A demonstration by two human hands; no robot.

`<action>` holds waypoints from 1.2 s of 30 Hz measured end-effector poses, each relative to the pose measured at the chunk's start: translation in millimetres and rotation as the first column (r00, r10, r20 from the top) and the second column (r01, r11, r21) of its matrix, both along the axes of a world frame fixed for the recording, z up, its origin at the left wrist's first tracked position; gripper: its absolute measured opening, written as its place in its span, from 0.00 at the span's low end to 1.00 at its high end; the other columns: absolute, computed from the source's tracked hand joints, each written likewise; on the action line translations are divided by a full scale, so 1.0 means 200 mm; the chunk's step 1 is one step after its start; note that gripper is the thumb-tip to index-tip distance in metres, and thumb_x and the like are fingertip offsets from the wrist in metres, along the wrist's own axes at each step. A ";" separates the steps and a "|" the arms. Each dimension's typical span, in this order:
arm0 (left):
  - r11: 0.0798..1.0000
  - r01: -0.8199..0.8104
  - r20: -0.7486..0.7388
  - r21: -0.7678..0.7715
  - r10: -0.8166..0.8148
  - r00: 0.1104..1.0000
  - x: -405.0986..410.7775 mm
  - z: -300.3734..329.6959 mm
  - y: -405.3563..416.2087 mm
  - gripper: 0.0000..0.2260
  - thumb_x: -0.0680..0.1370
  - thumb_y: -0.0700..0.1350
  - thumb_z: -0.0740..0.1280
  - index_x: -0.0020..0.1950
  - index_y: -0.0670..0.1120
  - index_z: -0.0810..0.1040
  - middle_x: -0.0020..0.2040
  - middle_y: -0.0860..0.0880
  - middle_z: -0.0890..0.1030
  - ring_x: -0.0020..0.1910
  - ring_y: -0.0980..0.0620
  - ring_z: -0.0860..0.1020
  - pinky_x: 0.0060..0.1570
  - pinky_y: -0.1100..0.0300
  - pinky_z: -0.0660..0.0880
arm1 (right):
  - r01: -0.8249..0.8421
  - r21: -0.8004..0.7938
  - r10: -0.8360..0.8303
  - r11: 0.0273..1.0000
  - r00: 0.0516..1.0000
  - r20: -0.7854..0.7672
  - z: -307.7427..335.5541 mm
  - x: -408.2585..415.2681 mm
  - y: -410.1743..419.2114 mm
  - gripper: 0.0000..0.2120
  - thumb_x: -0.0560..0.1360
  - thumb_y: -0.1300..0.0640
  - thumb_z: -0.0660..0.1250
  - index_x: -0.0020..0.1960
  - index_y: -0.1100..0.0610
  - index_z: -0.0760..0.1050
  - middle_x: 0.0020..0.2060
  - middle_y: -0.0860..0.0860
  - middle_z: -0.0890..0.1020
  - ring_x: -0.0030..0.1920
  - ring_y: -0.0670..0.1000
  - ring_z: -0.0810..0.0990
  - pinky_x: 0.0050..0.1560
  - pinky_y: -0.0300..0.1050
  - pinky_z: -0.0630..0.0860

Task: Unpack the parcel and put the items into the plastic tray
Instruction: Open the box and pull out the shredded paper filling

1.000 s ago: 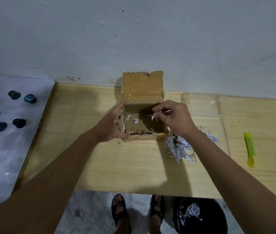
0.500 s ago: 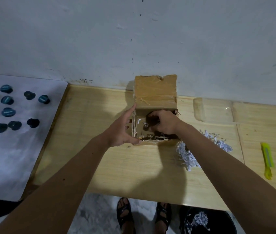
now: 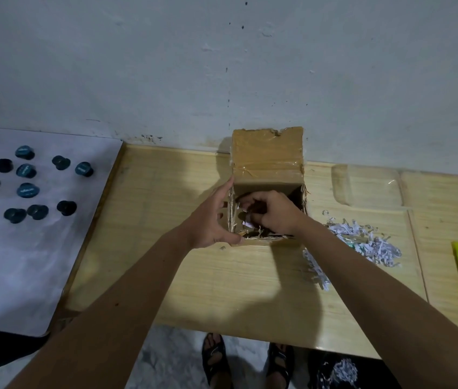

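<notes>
cardboard box (image 3: 267, 157) sits on the counter (image 3: 166, 197) by the wall. left hand (image 3: 208, 220) grips the box's left wall, right hand (image 3: 274, 211) fingers curled inside it, can't tell around what. clear plastic tray (image 3: 368, 186) right of the box.

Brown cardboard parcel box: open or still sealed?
Open. The brown cardboard parcel box has its taped flap folded up toward the wall, the right hand reaches inside, and the left hand holds its left wall.
</notes>
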State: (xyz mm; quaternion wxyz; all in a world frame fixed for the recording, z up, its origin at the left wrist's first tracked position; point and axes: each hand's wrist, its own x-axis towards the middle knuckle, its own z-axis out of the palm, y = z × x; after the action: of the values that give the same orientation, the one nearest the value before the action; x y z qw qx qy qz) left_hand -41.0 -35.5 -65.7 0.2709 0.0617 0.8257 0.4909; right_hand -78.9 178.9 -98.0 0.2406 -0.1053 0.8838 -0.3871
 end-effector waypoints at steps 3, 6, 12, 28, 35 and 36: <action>1.000 -0.002 0.001 -0.004 0.002 1.000 0.00 0.00 0.00 0.63 0.65 0.39 0.86 0.86 0.58 0.46 0.85 0.54 0.53 0.81 0.41 0.62 0.77 0.40 0.67 | -0.053 0.006 0.053 0.999 0.999 0.013 0.01 -0.02 -0.01 0.20 0.79 0.63 0.70 0.69 0.49 0.79 0.59 0.49 0.85 0.56 0.48 0.84 0.59 0.42 0.80; 1.000 0.006 -0.004 -0.007 -0.006 1.000 -0.01 -0.01 -0.01 0.63 0.65 0.40 0.86 0.86 0.58 0.46 0.85 0.53 0.53 0.81 0.42 0.62 0.76 0.41 0.68 | -0.111 0.060 0.106 0.992 0.991 0.080 0.01 -0.03 -0.02 0.23 0.78 0.68 0.66 0.71 0.52 0.78 0.59 0.49 0.85 0.58 0.49 0.83 0.61 0.43 0.79; 1.000 0.014 -0.022 -0.005 -0.014 1.000 0.00 -0.01 -0.01 0.63 0.66 0.40 0.86 0.86 0.57 0.45 0.86 0.52 0.53 0.80 0.44 0.62 0.75 0.45 0.68 | -0.179 0.154 0.140 0.972 0.962 0.236 0.05 -0.05 0.02 0.21 0.79 0.69 0.60 0.62 0.51 0.84 0.58 0.51 0.85 0.60 0.53 0.80 0.55 0.40 0.76; 0.998 -0.012 0.023 0.054 0.010 1.000 0.00 -0.02 -0.01 0.62 0.65 0.39 0.86 0.86 0.60 0.48 0.83 0.57 0.55 0.81 0.43 0.62 0.77 0.47 0.68 | -0.225 0.198 0.150 0.954 0.930 0.336 0.07 -0.07 0.05 0.16 0.78 0.53 0.72 0.65 0.46 0.80 0.59 0.48 0.83 0.59 0.52 0.82 0.66 0.52 0.77; 0.996 -0.031 0.047 0.082 0.027 0.999 0.00 -0.03 -0.01 0.61 0.66 0.38 0.85 0.85 0.63 0.49 0.83 0.61 0.53 0.82 0.43 0.60 0.78 0.40 0.66 | -0.139 -0.032 0.141 0.990 0.916 0.376 0.00 0.00 0.03 0.20 0.77 0.63 0.74 0.65 0.48 0.81 0.62 0.47 0.83 0.62 0.48 0.82 0.68 0.48 0.77; 0.997 -0.027 0.044 0.077 0.023 0.999 0.00 -0.03 -0.01 0.61 0.66 0.38 0.85 0.85 0.63 0.49 0.83 0.61 0.53 0.82 0.43 0.60 0.78 0.41 0.66 | -0.130 -0.077 0.150 0.988 0.916 0.371 0.00 0.00 0.03 0.20 0.76 0.65 0.73 0.65 0.49 0.81 0.60 0.48 0.84 0.61 0.49 0.82 0.67 0.48 0.78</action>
State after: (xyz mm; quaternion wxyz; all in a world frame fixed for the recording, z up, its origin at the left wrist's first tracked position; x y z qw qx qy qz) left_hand -40.7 -37.3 -72.6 0.2798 0.0512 0.8008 0.5270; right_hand -78.6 185.4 -97.2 0.4296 -0.0983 0.8015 -0.4042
